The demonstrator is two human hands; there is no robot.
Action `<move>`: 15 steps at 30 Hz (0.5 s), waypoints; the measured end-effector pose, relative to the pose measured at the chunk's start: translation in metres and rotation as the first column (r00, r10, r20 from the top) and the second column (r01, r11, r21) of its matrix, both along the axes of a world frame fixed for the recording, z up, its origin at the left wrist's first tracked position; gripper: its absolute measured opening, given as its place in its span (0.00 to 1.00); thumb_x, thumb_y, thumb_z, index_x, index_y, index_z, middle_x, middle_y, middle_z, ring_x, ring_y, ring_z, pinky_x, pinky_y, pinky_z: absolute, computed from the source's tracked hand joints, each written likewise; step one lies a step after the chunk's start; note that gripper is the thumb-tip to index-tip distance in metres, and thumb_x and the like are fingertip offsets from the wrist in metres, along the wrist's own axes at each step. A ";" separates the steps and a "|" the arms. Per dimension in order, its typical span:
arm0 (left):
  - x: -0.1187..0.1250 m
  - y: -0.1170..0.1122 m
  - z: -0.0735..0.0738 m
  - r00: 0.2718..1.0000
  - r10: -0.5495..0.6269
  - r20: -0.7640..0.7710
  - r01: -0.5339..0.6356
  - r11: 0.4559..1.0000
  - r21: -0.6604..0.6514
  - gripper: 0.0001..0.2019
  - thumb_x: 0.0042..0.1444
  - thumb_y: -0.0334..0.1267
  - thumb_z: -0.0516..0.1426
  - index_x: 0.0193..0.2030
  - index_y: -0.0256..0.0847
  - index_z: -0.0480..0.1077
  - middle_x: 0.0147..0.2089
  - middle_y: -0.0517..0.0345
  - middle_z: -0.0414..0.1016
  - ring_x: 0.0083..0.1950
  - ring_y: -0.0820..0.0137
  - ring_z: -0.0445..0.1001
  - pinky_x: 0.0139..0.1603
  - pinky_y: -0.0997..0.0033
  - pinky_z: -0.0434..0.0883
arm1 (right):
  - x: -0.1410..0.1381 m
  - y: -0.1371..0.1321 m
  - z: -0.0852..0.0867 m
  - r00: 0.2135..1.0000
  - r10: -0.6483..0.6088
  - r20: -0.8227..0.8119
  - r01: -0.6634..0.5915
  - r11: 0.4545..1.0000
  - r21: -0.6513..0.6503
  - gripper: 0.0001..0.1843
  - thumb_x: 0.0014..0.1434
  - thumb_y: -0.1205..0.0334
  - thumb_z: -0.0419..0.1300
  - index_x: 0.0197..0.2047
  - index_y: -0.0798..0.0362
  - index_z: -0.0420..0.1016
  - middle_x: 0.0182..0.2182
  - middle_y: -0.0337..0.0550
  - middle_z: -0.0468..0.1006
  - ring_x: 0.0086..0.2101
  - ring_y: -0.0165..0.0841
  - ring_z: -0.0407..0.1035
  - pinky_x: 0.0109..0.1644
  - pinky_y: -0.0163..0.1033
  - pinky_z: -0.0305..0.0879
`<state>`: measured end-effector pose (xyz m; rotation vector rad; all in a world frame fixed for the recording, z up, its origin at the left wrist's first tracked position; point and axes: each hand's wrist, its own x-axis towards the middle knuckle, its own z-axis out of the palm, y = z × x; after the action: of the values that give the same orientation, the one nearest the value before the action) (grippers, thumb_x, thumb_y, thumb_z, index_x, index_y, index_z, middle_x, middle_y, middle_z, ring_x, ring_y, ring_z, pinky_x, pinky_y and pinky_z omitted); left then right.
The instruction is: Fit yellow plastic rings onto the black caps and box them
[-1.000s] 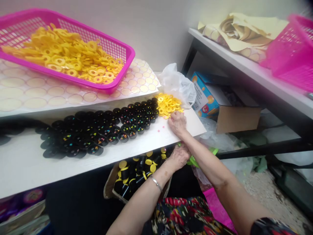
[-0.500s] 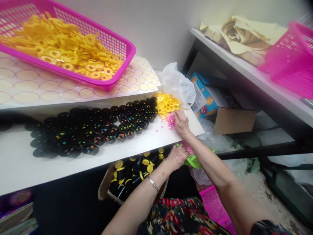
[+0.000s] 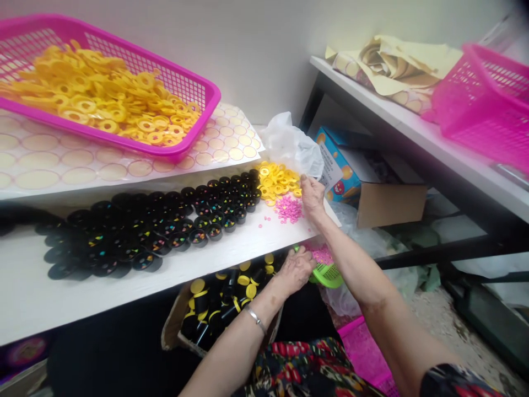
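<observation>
My left hand [image 3: 296,269] is closed on the near rim of a green plastic basket [image 3: 329,275], just below the table edge. Small pink pieces [image 3: 321,254] lie in that basket. My right hand [image 3: 313,194] is over the table's right end, its fingers curled together; whatever they hold, if anything, is hidden. Left of it spreads a heap of yellow rings [image 3: 276,181]. A pile of tiny pink rings [image 3: 289,209] lies in front of those, with a few strays. Rows of black cups [image 3: 181,240] with small coloured bits inside stand farther left.
A pink basket [image 3: 198,135] full of yellow rings rests on a raised shelf with a sticker sheet [image 3: 140,168]. Beneath the table, a carton [image 3: 170,325] holds black containers with yellow lids. A clear bag [image 3: 291,138], a blue box [image 3: 336,160] and another shelf [image 3: 397,118] are at right.
My right hand has moved right, off the pink ring pile, which now shows more fully. My left hand stays at the green basket. The view has shifted slightly.
</observation>
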<state>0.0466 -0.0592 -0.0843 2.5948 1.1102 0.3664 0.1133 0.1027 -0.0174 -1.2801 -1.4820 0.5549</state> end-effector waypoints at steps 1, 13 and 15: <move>0.000 0.000 0.000 1.000 0.001 0.002 -0.001 1.000 0.000 0.08 0.57 0.28 0.47 0.38 0.38 0.66 0.39 0.53 0.67 0.46 0.63 0.61 0.41 0.62 0.62 | 0.003 0.002 0.002 1.000 0.003 0.005 -0.003 0.999 -0.033 0.25 0.56 0.41 0.50 0.19 0.51 0.53 0.17 0.32 0.51 0.21 0.25 0.49 0.25 0.32 0.49; 0.003 0.005 -0.004 1.000 -0.009 -0.026 0.010 1.000 0.015 0.08 0.58 0.29 0.47 0.38 0.39 0.66 0.40 0.51 0.66 0.46 0.62 0.60 0.41 0.61 0.62 | 0.032 -0.006 0.012 0.992 0.098 -0.083 -0.116 0.961 -0.249 0.19 0.56 0.49 0.52 0.21 0.54 0.66 0.18 0.35 0.66 0.21 0.24 0.59 0.26 0.30 0.56; 0.004 0.006 -0.005 0.999 -0.002 -0.034 0.002 1.000 0.009 0.08 0.58 0.29 0.47 0.38 0.39 0.67 0.40 0.51 0.66 0.46 0.62 0.59 0.41 0.61 0.61 | 0.050 -0.026 0.017 0.980 0.065 -0.187 -0.119 0.948 -0.295 0.17 0.55 0.52 0.53 0.21 0.54 0.64 0.14 0.32 0.63 0.16 0.22 0.53 0.20 0.30 0.49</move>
<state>0.0507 -0.0534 -0.0890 2.6188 1.1197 0.3288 0.1636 0.0768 -0.0003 -1.3618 -1.3489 0.9653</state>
